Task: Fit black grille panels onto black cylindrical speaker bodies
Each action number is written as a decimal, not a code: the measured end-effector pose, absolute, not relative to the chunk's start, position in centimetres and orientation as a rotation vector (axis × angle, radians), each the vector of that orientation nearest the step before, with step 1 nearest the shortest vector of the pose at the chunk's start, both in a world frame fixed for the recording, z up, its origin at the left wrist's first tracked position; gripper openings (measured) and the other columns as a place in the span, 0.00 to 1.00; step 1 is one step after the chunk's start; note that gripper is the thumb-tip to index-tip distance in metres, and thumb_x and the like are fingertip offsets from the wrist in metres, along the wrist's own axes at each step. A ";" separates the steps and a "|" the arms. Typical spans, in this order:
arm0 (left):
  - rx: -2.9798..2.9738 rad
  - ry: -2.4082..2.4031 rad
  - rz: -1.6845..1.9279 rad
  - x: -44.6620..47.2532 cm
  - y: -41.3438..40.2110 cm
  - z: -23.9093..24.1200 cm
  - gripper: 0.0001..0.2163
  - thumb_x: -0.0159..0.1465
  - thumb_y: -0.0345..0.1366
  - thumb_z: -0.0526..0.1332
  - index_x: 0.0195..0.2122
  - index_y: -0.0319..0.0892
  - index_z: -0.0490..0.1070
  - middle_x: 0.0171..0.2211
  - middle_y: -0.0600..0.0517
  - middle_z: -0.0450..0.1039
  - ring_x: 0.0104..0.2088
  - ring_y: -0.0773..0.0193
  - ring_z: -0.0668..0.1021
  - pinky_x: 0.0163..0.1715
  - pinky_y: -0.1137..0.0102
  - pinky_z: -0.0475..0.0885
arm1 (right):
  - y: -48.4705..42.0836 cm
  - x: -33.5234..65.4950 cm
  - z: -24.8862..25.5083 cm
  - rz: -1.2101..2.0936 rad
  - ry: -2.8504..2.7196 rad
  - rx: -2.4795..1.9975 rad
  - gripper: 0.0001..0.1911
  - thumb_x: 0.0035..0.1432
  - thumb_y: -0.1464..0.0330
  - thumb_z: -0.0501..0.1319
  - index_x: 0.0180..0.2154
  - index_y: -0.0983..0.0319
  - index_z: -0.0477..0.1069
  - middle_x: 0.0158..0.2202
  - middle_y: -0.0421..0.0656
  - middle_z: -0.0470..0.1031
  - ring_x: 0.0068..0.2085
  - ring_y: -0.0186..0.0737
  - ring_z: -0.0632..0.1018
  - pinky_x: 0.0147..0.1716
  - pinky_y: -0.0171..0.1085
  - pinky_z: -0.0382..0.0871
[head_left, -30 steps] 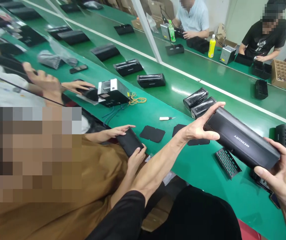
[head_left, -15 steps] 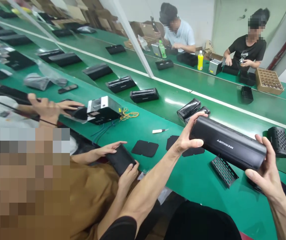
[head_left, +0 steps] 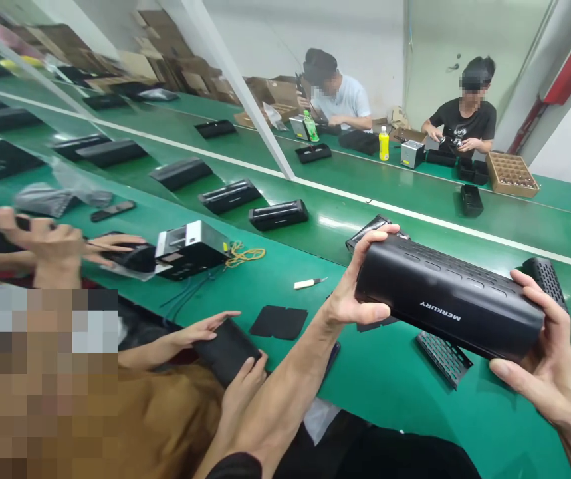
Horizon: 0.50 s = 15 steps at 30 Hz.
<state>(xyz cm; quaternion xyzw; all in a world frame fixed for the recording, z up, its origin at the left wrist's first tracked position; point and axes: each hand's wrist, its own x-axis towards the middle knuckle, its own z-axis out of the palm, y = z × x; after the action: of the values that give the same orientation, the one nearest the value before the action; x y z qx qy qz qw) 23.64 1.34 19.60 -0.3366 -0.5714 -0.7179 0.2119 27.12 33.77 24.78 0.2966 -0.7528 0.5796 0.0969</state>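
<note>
A long black speaker housing [head_left: 447, 299] is raised above the green bench, its MERKURY lettering upside down and its upper face showing slots. My left hand [head_left: 355, 293] grips one end, thumb on the near side and fingers over the top. Wrapped round the opposite end is my right hand [head_left: 547, 366], thumb underneath. Below the housing a perforated black grille [head_left: 445, 358] lies on the bench. Another perforated piece [head_left: 547, 281] stands behind my right hand. Partly hidden behind the housing's left end is a glossy black unit [head_left: 367, 229].
A co-worker's hands [head_left: 248, 376] hold a black panel at my left. Nearby lie a flat black sheet [head_left: 279, 322], a white-handled blade [head_left: 310, 283] and a boxy device [head_left: 193, 246] with cables. Black housings [head_left: 279, 214] line the belt; two people sit across, by a partitioned box [head_left: 512, 174].
The housing has come closer and tipped, so more of its slotted upper face shows. Both my hands keep hold of it. The camera view has shifted, and the background sits lower.
</note>
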 end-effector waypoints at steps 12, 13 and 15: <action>-0.843 -1.512 -2.078 24.7 2.3 20.7 0.44 0.56 0.55 0.76 0.72 0.60 0.61 0.73 0.47 0.55 0.67 0.42 0.68 0.65 0.49 0.69 | 33.5 26.3 26.0 1.574 -2.384 0.863 0.47 0.67 0.50 0.67 0.77 0.43 0.46 0.80 0.40 0.42 0.73 0.60 0.63 0.59 0.49 0.77; -0.850 -1.513 -2.089 24.6 2.2 20.7 0.44 0.56 0.54 0.75 0.72 0.61 0.61 0.74 0.48 0.54 0.68 0.41 0.67 0.65 0.49 0.69 | 33.3 26.5 25.9 1.586 -2.376 0.855 0.46 0.66 0.51 0.68 0.76 0.44 0.47 0.80 0.41 0.43 0.73 0.61 0.64 0.57 0.48 0.78; -0.861 -1.516 -2.103 24.6 2.0 20.8 0.43 0.58 0.52 0.75 0.72 0.61 0.60 0.76 0.49 0.51 0.70 0.39 0.65 0.66 0.48 0.69 | 33.0 26.7 25.6 1.588 -2.325 0.857 0.45 0.66 0.52 0.68 0.76 0.44 0.49 0.80 0.41 0.44 0.73 0.61 0.62 0.56 0.49 0.79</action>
<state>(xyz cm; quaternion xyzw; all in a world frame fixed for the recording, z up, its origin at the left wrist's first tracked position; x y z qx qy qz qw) 24.60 1.96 20.77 -0.3084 -0.5434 -0.7538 0.2033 26.67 33.05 25.64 0.2898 -0.7861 0.5369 0.0989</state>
